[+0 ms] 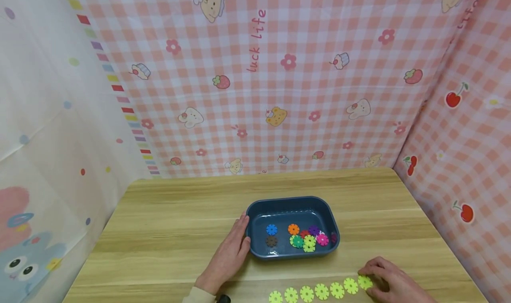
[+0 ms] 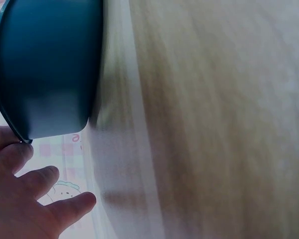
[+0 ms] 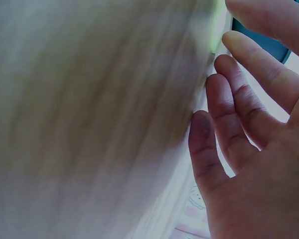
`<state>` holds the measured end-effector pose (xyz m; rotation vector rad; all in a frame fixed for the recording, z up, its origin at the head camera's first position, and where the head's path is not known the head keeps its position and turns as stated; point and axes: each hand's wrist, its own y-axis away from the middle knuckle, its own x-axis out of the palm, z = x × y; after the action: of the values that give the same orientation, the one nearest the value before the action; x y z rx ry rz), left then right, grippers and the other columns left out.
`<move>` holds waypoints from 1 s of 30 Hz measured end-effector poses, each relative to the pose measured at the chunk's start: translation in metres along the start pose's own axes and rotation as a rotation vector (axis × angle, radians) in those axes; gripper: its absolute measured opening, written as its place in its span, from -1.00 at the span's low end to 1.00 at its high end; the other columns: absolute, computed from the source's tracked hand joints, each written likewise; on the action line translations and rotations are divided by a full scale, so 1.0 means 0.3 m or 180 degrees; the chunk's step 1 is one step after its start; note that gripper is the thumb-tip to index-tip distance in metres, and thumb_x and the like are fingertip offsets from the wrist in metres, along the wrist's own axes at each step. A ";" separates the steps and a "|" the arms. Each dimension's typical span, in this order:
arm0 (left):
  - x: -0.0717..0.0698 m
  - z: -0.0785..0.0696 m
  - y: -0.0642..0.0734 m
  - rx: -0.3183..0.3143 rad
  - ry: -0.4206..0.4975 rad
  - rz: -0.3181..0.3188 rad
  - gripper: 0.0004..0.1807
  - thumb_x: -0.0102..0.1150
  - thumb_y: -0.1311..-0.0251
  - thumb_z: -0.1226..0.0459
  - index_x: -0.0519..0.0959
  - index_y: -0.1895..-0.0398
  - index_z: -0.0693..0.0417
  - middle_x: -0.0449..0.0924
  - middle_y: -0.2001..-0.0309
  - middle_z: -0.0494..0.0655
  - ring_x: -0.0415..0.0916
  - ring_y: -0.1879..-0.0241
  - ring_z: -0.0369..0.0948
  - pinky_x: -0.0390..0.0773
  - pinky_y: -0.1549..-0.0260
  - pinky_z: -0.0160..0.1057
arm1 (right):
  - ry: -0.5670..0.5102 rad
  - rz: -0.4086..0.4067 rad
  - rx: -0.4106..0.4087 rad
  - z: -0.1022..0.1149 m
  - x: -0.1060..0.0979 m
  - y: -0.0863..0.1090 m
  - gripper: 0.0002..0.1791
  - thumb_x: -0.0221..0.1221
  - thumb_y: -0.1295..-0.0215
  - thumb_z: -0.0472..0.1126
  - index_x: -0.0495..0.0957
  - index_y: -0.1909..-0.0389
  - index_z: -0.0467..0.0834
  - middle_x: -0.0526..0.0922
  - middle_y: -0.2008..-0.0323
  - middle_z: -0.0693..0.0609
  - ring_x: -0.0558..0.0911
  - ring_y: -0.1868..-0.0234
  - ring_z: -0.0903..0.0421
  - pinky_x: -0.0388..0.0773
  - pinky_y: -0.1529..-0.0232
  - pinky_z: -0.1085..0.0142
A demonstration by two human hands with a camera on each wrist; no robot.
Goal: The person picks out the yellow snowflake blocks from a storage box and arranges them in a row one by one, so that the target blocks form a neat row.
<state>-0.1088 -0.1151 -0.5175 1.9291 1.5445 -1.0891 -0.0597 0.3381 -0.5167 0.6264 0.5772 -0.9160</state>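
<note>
My left hand (image 1: 228,255) rests against the left side of a dark blue rectangular tray (image 1: 293,256), its fingers extended along the rim. In the left wrist view, the tray (image 2: 47,69) shows from the side, with the spread fingers (image 2: 72,209) by its rim. My right hand (image 1: 393,280) is low on the table, thumb and forefinger pinching the edges of a yellow-green interlocking disc (image 1: 365,282). That disc is the rightmost of a row of several similar discs (image 1: 321,291). The other fingers (image 3: 204,144) of the right hand are bent close to the tabletop.
Inside the tray lie a blue disc (image 1: 271,230), a dark brown disc (image 1: 271,241), an orange disc (image 1: 293,229) and a cluster with green, pink and purple ones. The wooden table (image 1: 179,214) meets a pink checked cloth (image 1: 255,134) behind; patterned cloths also hang at both sides.
</note>
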 end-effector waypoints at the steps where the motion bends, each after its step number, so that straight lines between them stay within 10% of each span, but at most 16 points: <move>1: 0.000 0.001 0.000 0.0004 -0.0004 -0.0004 -0.38 -0.08 -0.62 0.19 0.14 -0.63 0.18 0.03 -0.65 0.04 0.04 -0.59 0.05 0.18 -0.51 0.11 | -0.0032 0.0017 0.0018 0.004 -0.003 -0.001 -0.68 0.37 -0.36 -0.04 0.68 -0.08 0.00 0.50 0.00 0.06 0.43 0.16 0.32 0.53 0.16 0.48; 6: 0.000 0.002 -0.005 -0.0024 0.0003 0.0014 -0.38 -0.10 -0.62 0.18 0.13 -0.64 0.16 0.01 -0.65 0.02 0.03 -0.60 0.04 0.16 -0.52 0.10 | 0.0013 -0.0057 0.0068 0.056 -0.024 -0.012 -0.69 0.32 -0.41 -0.02 0.66 -0.09 -0.01 0.57 -0.05 0.07 0.52 0.11 0.24 0.60 0.10 0.45; 16: -0.003 -0.001 -0.003 -0.0026 0.0004 0.0023 -0.38 -0.09 -0.62 0.18 0.14 -0.63 0.16 0.01 -0.65 0.02 0.03 -0.60 0.04 0.16 -0.52 0.09 | 0.0623 -0.1066 -0.0631 0.241 -0.040 -0.072 -0.84 0.31 -0.43 -0.07 0.73 0.04 0.06 0.73 0.09 0.27 0.66 0.08 0.26 0.72 0.08 0.26; 30: 0.003 0.003 -0.002 0.0042 -0.0016 -0.0047 -0.39 -0.08 -0.61 0.22 0.15 -0.62 0.20 0.03 -0.64 0.04 0.06 -0.58 0.08 0.18 -0.50 0.14 | 0.0482 -0.1191 -0.1207 0.341 -0.007 -0.226 -0.85 0.36 -0.38 -0.20 0.73 0.10 0.09 0.72 0.19 0.26 0.62 0.21 0.32 0.73 0.17 0.22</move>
<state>-0.1097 -0.1150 -0.5187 1.9251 1.5550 -1.1119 -0.0994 0.2358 -0.4620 0.2470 0.9994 -1.0762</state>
